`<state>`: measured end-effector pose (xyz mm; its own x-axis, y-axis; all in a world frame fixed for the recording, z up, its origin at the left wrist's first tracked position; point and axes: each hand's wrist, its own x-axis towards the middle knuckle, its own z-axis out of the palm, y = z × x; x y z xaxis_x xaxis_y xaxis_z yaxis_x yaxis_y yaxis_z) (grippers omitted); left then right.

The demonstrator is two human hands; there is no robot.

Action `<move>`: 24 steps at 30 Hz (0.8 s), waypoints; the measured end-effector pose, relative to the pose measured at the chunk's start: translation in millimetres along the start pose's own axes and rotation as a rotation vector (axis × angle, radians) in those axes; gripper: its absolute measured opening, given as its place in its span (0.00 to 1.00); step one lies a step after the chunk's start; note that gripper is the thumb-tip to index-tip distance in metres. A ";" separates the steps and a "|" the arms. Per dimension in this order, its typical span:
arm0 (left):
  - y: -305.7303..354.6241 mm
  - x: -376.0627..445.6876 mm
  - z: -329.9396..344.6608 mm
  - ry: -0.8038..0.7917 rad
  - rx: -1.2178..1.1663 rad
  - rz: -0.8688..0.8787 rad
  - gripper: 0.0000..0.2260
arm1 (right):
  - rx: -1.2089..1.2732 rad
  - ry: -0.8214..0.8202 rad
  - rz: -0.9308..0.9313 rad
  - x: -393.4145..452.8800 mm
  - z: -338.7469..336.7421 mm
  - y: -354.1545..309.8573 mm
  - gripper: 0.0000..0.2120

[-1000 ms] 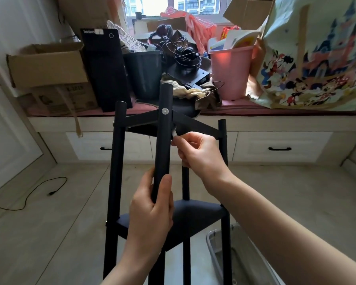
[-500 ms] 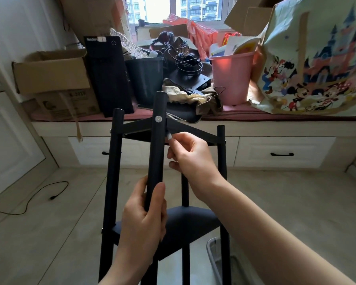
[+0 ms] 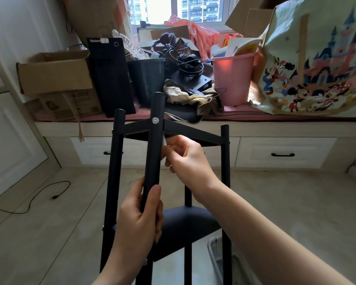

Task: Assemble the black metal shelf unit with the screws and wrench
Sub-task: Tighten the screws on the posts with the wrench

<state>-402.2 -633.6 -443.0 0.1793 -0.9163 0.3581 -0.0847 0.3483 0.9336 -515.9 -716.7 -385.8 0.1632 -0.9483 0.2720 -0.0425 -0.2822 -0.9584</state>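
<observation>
Right hand (image 3: 185,159) lowered, pinching wrench (image 3: 164,140)

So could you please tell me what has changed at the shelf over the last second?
Very little. The right hand keeps pinching the small silvery wrench just behind the near black metal post, under the top shelf plate; its fingers shifted slightly, as if turning it. The left hand still grips that post lower down. Nothing was taken up or let go; the camera view tilted slightly.
</observation>
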 end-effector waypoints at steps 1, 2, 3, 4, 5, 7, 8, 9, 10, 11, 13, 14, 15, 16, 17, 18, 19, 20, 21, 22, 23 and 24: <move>-0.4 0.2 -1.1 -0.003 0.001 0.004 0.05 | 0.003 0.010 -0.002 0.6 0.7 0.7 0.03; -0.9 0.3 -1.9 -0.008 0.005 0.009 0.05 | 0.014 0.021 0.000 1.8 0.7 1.4 0.04; -1.3 0.2 -2.8 -0.013 0.009 0.014 0.05 | 0.026 0.030 0.003 2.8 0.8 2.0 0.04; -1.5 0.0 -3.6 -0.017 0.011 0.017 0.05 | 0.036 0.033 0.006 3.6 0.9 2.4 0.05; -1.5 -0.3 -4.3 -0.020 0.013 0.019 0.05 | 0.044 0.030 0.005 4.3 1.1 2.9 0.06; -0.6 -0.7 -6.2 -0.017 0.024 0.023 0.06 | 0.071 0.023 -0.013 4.5 2.5 3.7 0.06; 0.2 -0.6 -7.2 -0.013 0.029 0.023 0.07 | 0.079 0.024 -0.031 4.1 3.9 3.8 0.05; 0.9 -0.4 -8.5 -0.008 0.029 0.019 0.07 | 0.074 0.034 -0.055 3.7 5.8 4.4 0.04; 1.4 -0.2 -9.6 -0.002 0.023 0.012 0.07 | 0.055 0.050 -0.082 4.0 7.4 5.4 0.04; 1.5 -0.1 -10.7 0.003 0.013 0.002 0.08 | 0.028 0.070 -0.114 4.1 8.9 7.0 0.03; 0.9 0.0 -12.5 0.002 -0.008 -0.016 0.08 | -0.008 0.103 -0.178 3.8 11.3 9.0 0.02; 0.4 -0.1 -13.4 -0.003 -0.015 -0.023 0.07 | -0.012 0.113 -0.204 3.3 12.4 9.1 0.03; -0.2 0.0 -14.0 -0.008 -0.020 -0.027 0.07 | -0.011 0.117 -0.221 3.1 13.7 8.9 0.04; -0.7 0.2 -14.4 -0.013 -0.021 -0.028 0.06 | -0.008 0.114 -0.233 2.8 14.8 8.3 0.05; -1.4 0.1 -14.9 -0.016 -0.020 -0.029 0.07 | -0.004 0.106 -0.239 2.7 16.2 7.8 0.05; -2.0 0.3 -15.1 -0.018 -0.019 -0.030 0.07 | 0.002 0.098 -0.237 3.0 17.6 7.2 0.06; -2.6 0.5 -15.5 -0.018 -0.019 -0.030 0.07 | 0.005 0.094 -0.231 3.6 18.6 6.8 0.07; -3.1 0.6 -16.0 -0.020 -0.021 -0.030 0.07 | 0.000 0.096 -0.226 4.4 19.5 6.6 0.07; -3.8 0.8 -16.5 -0.023 -0.023 -0.027 0.07 | -0.009 0.101 -0.225 5.0 20.0 6.9 0.07; -4.3 0.8 -16.8 -0.027 -0.023 -0.024 0.07 | -0.021 0.110 -0.227 5.6 20.0 7.6 0.06; -4.5 0.6 -17.1 -0.031 -0.021 -0.020 0.07 | -0.036 0.122 -0.232 6.2 19.8 8.4 0.05; -4.4 0.5 -17.4 -0.035 -0.017 -0.015 0.07 | -0.054 0.135 -0.241 6.7 19.8 9.0 0.03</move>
<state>-384.7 -632.2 -446.7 0.1460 -0.9279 0.3432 -0.0659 0.3370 0.9392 -495.7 -722.7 -394.3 0.0426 -0.8625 0.5043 -0.0715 -0.5061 -0.8595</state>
